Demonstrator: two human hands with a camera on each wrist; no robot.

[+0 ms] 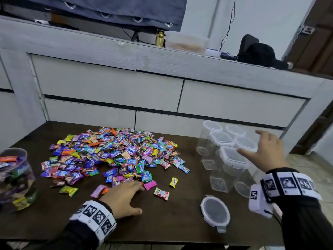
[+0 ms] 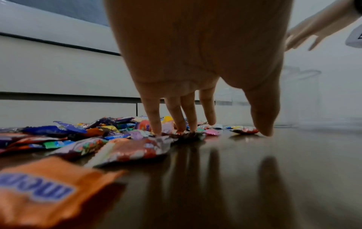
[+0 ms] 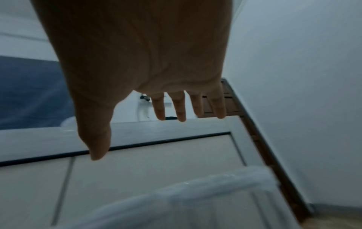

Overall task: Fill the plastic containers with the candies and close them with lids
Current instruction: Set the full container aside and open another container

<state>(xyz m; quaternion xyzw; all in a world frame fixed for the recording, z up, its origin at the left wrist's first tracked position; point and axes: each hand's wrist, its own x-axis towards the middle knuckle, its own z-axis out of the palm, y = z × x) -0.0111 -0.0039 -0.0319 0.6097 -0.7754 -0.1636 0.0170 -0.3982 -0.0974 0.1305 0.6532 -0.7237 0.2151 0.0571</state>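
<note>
Progress: one round container [image 1: 15,179] holds candies, no lid on it. Candy pile [image 1: 115,156] largely unsorted, its near edge under the left hand [image 1: 124,200] fingertips [image 2: 156,128], which are spread and press wrappers. Right hand [image 1: 266,152] hovers, fingers wide, empty, over the lidded empty containers [image 1: 228,156]. Loose round lid [image 1: 215,212] lies nearer the person than those fingers. Judged: most filling and all closing remain.

Readable text: "Relaxa" on several wrappers in the candy pile [image 1: 115,156], e.g. a purple wrapper [image 1: 114,153]. Orange wrapper [image 2: 49,190], left wrist view: blue lettering, inverted, blurred, illegible. Wristband markers carry patterns only.
</note>
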